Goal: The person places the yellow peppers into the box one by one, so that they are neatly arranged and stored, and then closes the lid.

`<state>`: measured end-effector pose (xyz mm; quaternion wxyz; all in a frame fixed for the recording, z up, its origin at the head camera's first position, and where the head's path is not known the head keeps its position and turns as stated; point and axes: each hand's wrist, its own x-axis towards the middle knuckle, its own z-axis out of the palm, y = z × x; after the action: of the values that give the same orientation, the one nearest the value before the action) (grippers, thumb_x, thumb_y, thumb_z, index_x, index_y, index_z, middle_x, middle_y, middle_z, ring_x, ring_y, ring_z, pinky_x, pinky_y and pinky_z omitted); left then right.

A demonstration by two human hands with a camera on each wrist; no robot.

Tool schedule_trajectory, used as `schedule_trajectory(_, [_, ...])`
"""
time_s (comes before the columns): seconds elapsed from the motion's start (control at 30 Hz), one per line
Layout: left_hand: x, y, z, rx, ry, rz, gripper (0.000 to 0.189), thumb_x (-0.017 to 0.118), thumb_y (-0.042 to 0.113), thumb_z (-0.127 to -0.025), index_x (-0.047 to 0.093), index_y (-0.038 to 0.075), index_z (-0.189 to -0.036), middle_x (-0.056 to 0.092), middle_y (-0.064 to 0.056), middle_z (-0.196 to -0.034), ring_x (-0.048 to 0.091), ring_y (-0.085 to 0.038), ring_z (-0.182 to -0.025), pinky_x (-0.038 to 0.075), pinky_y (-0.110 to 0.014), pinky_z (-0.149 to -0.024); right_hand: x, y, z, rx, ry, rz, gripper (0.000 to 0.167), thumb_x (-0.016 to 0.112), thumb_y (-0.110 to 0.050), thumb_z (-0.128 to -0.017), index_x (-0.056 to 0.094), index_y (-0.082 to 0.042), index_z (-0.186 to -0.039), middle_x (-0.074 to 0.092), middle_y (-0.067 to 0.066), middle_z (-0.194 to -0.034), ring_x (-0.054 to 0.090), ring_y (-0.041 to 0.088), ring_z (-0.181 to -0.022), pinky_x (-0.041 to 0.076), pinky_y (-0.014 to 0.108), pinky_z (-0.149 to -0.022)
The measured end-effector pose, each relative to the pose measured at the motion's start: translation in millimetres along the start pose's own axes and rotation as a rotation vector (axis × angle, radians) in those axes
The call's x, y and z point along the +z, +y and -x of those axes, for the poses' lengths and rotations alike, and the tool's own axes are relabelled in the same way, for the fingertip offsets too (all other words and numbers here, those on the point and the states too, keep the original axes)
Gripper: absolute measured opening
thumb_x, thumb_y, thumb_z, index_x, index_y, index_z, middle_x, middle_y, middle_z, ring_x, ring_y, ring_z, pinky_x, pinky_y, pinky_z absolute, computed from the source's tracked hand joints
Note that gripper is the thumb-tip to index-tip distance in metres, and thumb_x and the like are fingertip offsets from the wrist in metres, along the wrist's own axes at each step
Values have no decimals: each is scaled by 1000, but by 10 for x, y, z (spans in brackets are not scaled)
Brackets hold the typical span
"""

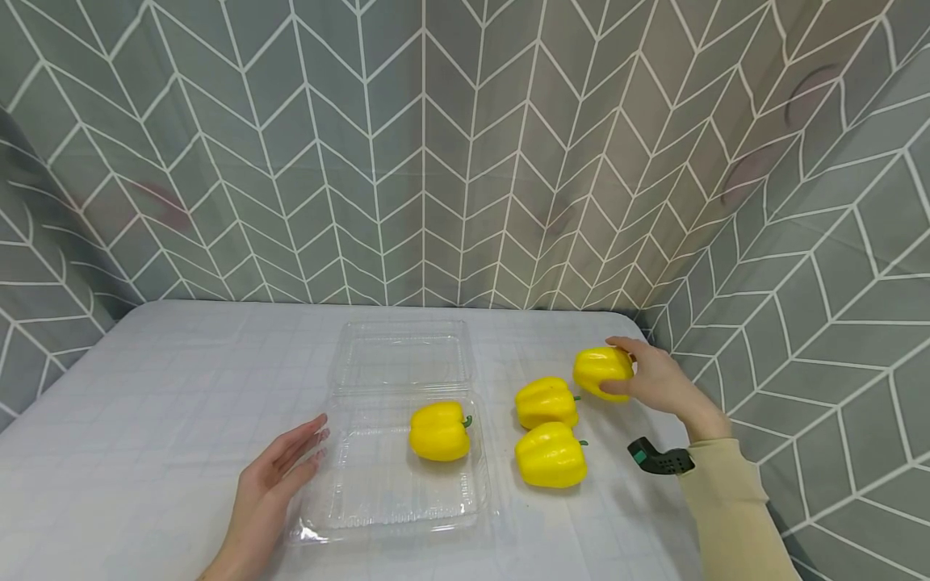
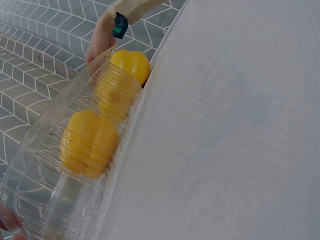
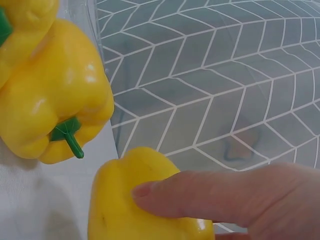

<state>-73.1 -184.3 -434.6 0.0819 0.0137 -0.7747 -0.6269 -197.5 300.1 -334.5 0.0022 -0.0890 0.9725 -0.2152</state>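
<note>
At the right side of the table, my right hand [image 1: 664, 386] grips a yellow bell pepper [image 1: 599, 369]. Its thumb lies along the side of that bell pepper [image 3: 115, 210] in the right wrist view. Two more yellow bell peppers, a rear one [image 1: 545, 402] and a front one [image 1: 550, 457], lie between that hand and a clear plastic clamshell container [image 1: 363, 488]. One bell pepper [image 1: 439, 432] sits inside the container's right half, green stem to the right. My left hand [image 1: 272, 484] is at the container's left edge, fingers extended, fingertips right at its wall.
The container's clear lid [image 1: 403, 355] lies folded back, away from me. A white cloth covers the table [image 1: 167, 403]. Grey patterned curtains [image 1: 436, 161] hang behind it and along both sides. A black wrist device [image 1: 659, 457] sticks out by the right sleeve.
</note>
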Motion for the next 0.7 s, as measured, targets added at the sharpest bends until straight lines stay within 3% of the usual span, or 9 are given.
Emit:
schedule_trajectory(0.33, [-3, -8, 4, 11, 5, 1, 40, 58, 12, -101, 51, 8, -141, 56, 10, -142, 52, 12, -121, 44, -4, -95, -14, -33, -1, -16, 61, -28, 76, 79, -26, -84, 44, 4, -144, 55, 27, -134, 53, 41, -113, 48, 57, -93])
schedule_trajectory(0.7, [-3, -6, 9, 22, 5, 8, 40, 58, 11, -101, 51, 7, -141, 56, 11, -142, 53, 11, -121, 45, -5, -95, -9, -86, 17, -36, 73, -34, 73, 79, -25, -84, 46, 2, -144, 52, 26, -138, 51, 45, -120, 47, 62, -97])
